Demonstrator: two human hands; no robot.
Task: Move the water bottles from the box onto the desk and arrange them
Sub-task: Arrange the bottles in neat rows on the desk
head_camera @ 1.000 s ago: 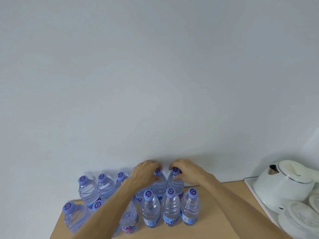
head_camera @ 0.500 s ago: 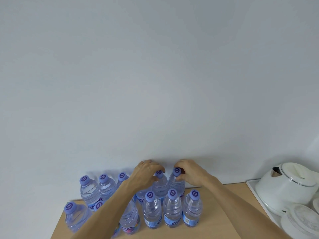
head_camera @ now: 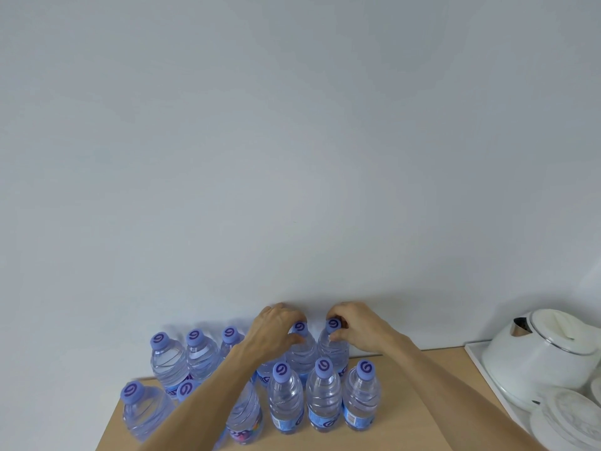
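Several clear water bottles with purple caps stand in two rows on the light wooden desk [head_camera: 422, 402], against the white wall. My left hand [head_camera: 276, 330] grips the neck of a back-row bottle [head_camera: 300, 349]. Right beside it, my right hand [head_camera: 357, 323] pinches the cap and neck of the neighbouring back-row bottle [head_camera: 335, 349]. Both bottles stand upright on the desk. Three bottles [head_camera: 323, 395] stand in the front row just before them. More bottles [head_camera: 169, 362] stand to the left, partly hidden by my left forearm. The box is out of view.
A white kettle [head_camera: 546, 356] sits on a white tray [head_camera: 478, 359] at the right edge, with white round lids [head_camera: 566, 421] in front of it. Bare desk lies between the bottles and the tray. The desk's left edge runs near the leftmost bottle [head_camera: 143, 411].
Both hands stay on the same two back-row bottles; the right-hand bottle has shifted slightly to the right, away from its neighbour.
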